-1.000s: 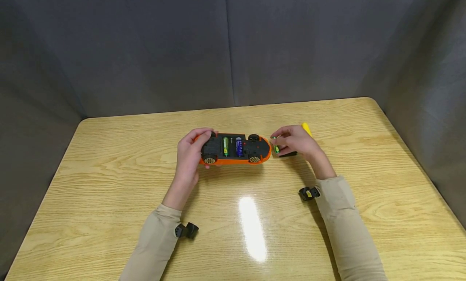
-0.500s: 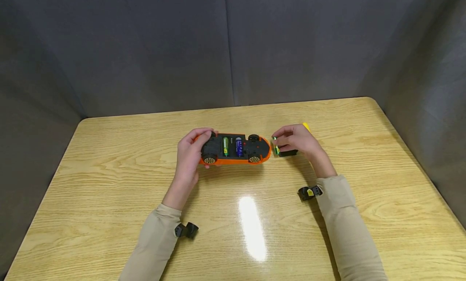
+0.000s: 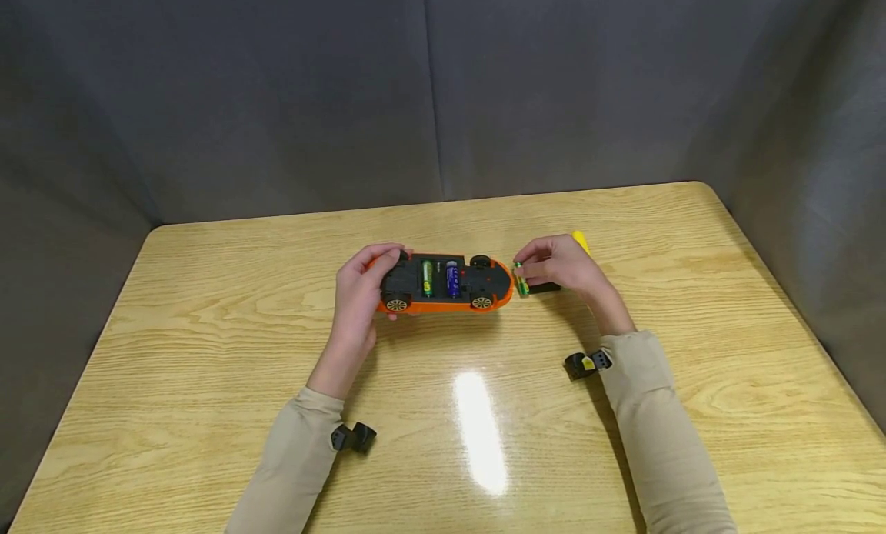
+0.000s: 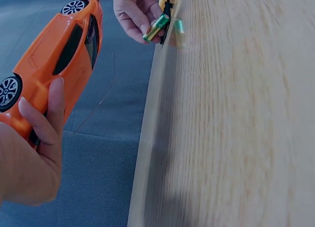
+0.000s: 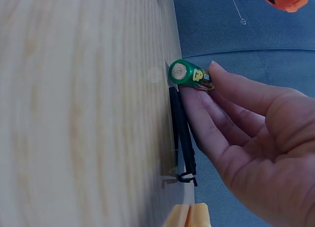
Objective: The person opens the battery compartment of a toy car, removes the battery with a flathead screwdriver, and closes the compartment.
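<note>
My left hand [image 3: 360, 288] grips one end of an orange toy car [image 3: 494, 278], turned so its black underside shows in the head view. Inside its uncovered battery compartment lie a green battery [image 3: 427, 278] and a blue battery [image 3: 453, 278], with a gap between them. Close beside the car's other end, my right hand [image 3: 562, 265] pinches a second green battery [image 3: 521, 285] between thumb and fingers. In the right wrist view that battery [image 5: 189, 74] is at the table surface; whether it touches is unclear. The left wrist view shows the car's orange side [image 4: 59, 45].
A flat black plastic piece with a small clip, likely a cover [image 3: 545, 287], lies on the wooden table [image 3: 208, 349] under the right hand. Behind that hand a yellow handle [image 3: 580, 241] is partly hidden. A dark fabric partition [image 3: 311, 95] stands beyond the table's back edge.
The battery in my right hand has shifted slightly left, and its tilt differs a little. The left hand and the car stay almost still; the whole head view has drifted slightly.
</note>
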Demonstrator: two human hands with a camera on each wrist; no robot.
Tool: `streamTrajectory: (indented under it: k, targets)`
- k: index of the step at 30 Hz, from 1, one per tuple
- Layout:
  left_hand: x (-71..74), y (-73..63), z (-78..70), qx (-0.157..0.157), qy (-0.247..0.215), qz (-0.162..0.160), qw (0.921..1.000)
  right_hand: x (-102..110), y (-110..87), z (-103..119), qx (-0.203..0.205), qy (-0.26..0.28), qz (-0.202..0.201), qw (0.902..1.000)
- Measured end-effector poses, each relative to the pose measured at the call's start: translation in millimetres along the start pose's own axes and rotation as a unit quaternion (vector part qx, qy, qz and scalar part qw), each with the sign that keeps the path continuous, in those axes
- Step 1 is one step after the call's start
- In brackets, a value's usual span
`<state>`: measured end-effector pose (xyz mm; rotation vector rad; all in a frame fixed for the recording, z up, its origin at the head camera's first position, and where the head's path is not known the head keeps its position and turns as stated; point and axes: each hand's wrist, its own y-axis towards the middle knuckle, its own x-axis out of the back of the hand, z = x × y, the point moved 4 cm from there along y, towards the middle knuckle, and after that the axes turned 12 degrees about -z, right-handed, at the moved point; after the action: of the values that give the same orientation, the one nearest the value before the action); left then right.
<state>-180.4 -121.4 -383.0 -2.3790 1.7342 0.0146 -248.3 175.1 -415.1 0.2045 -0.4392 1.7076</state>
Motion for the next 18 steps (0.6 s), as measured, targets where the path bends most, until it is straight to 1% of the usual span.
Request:
streamTrajectory:
  k: [9,13,18]
  targets:
    - [-0.3,-1.8,-0.7,-0.003,0.000,0.000,1.0000,-3.3,-1.1,2.0,0.032,-0.042,-0.001,0.9986]
    - [-0.2,-1.5,-0.2,-0.002,0.001,0.000,1.0000,-4.0,-1.2,2.8,0.038,-0.053,-0.010,0.9978]
    - [-0.1,-1.3,-0.1,-0.002,0.001,0.001,1.0000,-4.3,-1.1,4.5,0.040,-0.053,-0.026,0.9974]
